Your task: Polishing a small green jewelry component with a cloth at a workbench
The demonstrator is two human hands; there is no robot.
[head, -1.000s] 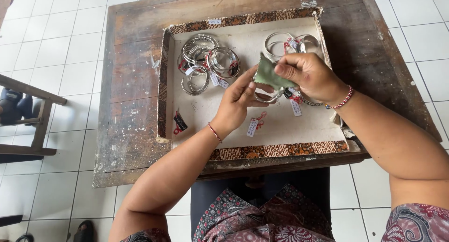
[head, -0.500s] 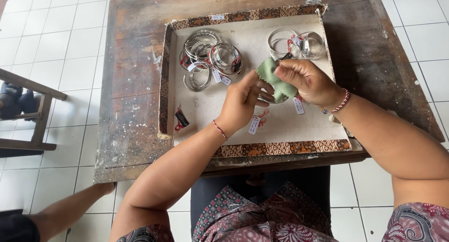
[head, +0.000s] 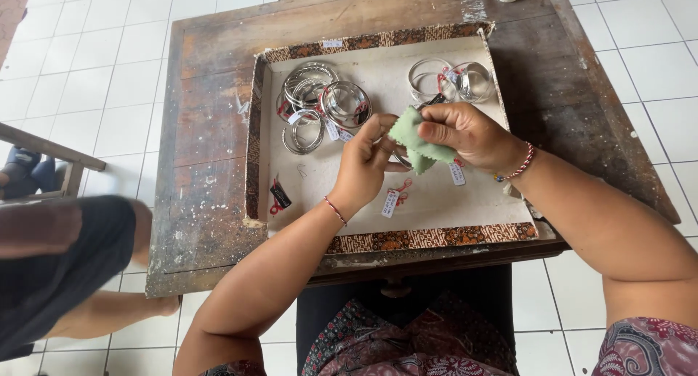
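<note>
1. Right hand (head: pixel 469 132), centre of the frame: my fingers are pinched closed on a small pale green cloth (head: pixel 416 140).
2. Left hand (head: pixel 366 158), just left of the cloth: fingers curled closed on a silver metal bangle (head: pixel 401 160), mostly hidden under the cloth.
3. Both hands are over a shallow tray with a white lining and a brown patterned border (head: pixel 436 238), on a worn dark wooden table (head: pixel 211 172).
4. Pile of silver bangles with tags (head: pixel 320 100) in the tray's upper left; two more bangles (head: pixel 451 79) upper right.
5. Another person's leg in dark shorts (head: pixel 65 267), blurred, lower left of the frame.
</note>
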